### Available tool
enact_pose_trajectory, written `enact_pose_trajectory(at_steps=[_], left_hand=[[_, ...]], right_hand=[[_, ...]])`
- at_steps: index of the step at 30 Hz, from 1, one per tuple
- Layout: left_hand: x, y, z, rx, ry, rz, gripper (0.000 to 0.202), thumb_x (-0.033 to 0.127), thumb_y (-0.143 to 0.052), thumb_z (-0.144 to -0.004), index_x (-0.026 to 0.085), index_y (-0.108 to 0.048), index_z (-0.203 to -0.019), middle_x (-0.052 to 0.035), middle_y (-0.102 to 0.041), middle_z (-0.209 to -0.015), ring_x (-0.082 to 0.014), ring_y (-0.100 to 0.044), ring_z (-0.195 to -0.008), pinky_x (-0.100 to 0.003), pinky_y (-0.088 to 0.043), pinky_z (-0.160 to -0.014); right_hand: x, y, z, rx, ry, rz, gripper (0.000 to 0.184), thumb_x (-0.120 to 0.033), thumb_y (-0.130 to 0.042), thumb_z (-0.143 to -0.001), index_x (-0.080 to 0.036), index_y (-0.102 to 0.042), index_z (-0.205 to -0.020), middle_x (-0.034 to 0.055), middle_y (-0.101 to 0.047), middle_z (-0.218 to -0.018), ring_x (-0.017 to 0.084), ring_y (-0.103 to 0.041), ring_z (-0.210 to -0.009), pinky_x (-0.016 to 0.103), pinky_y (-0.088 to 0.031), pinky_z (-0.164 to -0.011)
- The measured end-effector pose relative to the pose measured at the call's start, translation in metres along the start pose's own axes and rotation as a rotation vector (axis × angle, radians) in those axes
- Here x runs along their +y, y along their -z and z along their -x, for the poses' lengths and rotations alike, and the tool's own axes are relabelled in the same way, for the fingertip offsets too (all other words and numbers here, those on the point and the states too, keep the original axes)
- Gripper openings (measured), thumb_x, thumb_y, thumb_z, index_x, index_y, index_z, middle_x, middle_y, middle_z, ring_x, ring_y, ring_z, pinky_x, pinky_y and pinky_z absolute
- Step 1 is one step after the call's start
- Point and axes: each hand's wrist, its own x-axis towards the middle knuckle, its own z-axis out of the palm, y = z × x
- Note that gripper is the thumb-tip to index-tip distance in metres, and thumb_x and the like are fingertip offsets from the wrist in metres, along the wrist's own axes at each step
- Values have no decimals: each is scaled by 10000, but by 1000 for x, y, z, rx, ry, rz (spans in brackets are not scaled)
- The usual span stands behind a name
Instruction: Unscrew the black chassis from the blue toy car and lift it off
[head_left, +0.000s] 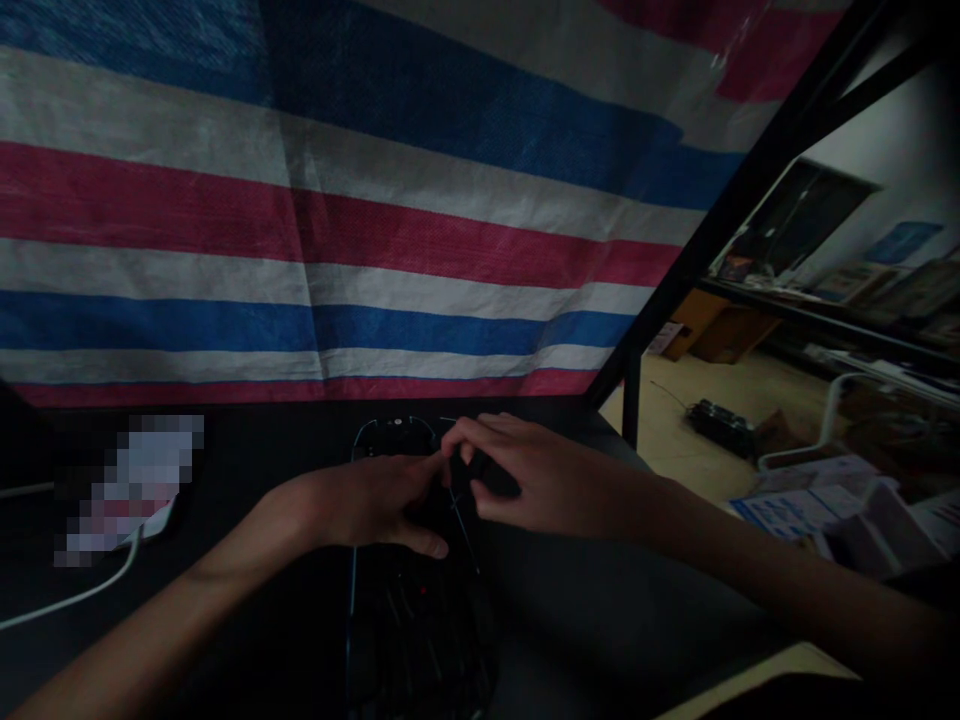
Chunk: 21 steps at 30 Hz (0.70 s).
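A long black device or frame (424, 620), too dark to identify, lies on the black table in front of me. A thin light-blue wire (354, 585) runs along its left side and curves around its far end. My left hand (367, 500) reaches over the device from the left, fingers stretched out and thumb apart. My right hand (529, 470) comes in from the right with bent fingers, its thumb standing away from them. Both hands' fingertips meet over the far right part of the device, beside the wire. Exactly what lies beneath these fingertips is hidden.
On the left of the black table (570, 590) lies a blurred-out phone-like object (135, 490) with a white cable (112, 580). A striped tarp (337, 230) hangs behind the table. Past the black frame post (631, 400), cardboard boxes (720, 325) and papers (810, 505) lie about.
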Motion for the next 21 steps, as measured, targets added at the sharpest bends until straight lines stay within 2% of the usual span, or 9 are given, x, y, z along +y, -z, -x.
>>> enact_pose_trajectory(at_steps=[2,4,6,8,10,12,15,17,21], left_hand=[[-2,-1,0,2,2,-13,626,523,-739,-853,204,-547,-1356,-111,-659,-1328,-292,-636,-1185,-367,-477,-1004],[-3,-1,-1,-1,-1,-11,661,529,-736,-850,211,-524,-1389,-108,-665,-1317,-289,-635,-1176,-358,-480,-989],[-4,-1,-1,-8,0,7,663,513,-745,-845,207,-524,-1391,-108,-669,-1310,-290,-642,-1160,-349,-484,-970],[-3,-1,-1,-14,1,34,641,484,-754,-846,196,-538,-1376,-115,-658,-1336,-299,-640,-1181,-351,-478,-982],[-1,0,0,-17,4,52,613,465,-759,-848,185,-552,-1353,-122,-645,-1360,-305,-633,-1207,-355,-468,-1003],[1,1,0,-22,22,46,592,468,-759,-849,175,-561,-1324,-122,-650,-1344,-301,-641,-1183,-355,-477,-985],[3,2,1,-26,57,18,587,480,-757,-851,175,-557,-1310,-108,-673,-1277,-287,-657,-1109,-357,-494,-930],[4,2,1,-27,57,13,581,468,-760,-854,180,-554,-1314,-103,-673,-1278,-282,-656,-1111,-361,-489,-940],[5,2,1,-29,62,1,547,463,-766,-854,180,-576,-1282,-106,-671,-1290,-281,-655,-1118,-353,-489,-945]], right_hand=[[0,0,0,-3,-62,55,124,-300,-587,-973,-229,-625,-1069,2,-655,-870,156,-596,-799,293,-401,-750],[2,0,-1,-11,-93,71,127,-326,-554,-1004,-227,-634,-1008,-16,-625,-783,141,-567,-713,287,-372,-701],[2,0,0,-6,-73,42,78,-240,-562,-969,-222,-617,-1022,-6,-634,-834,145,-574,-760,274,-379,-710],[1,1,0,16,-30,31,173,-166,-591,-893,-212,-591,-1060,17,-653,-940,160,-585,-856,274,-401,-760],[-1,1,1,34,4,53,228,-153,-607,-865,-204,-590,-1086,34,-669,-1019,178,-590,-944,295,-405,-831],[-2,1,1,32,-7,73,169,-217,-600,-917,-213,-616,-1086,21,-687,-998,171,-603,-916,302,-398,-828],[2,0,1,-7,-67,99,159,-298,-516,-1008,-238,-656,-1056,-17,-669,-834,142,-587,-749,292,-366,-725],[4,-1,0,-22,-61,90,149,-245,-524,-983,-236,-648,-1065,-24,-645,-794,137,-567,-720,284,-350,-692],[0,-1,1,39,-2,62,239,-141,-608,-840,-199,-594,-1072,5,-655,-918,154,-570,-851,275,-379,-757]])
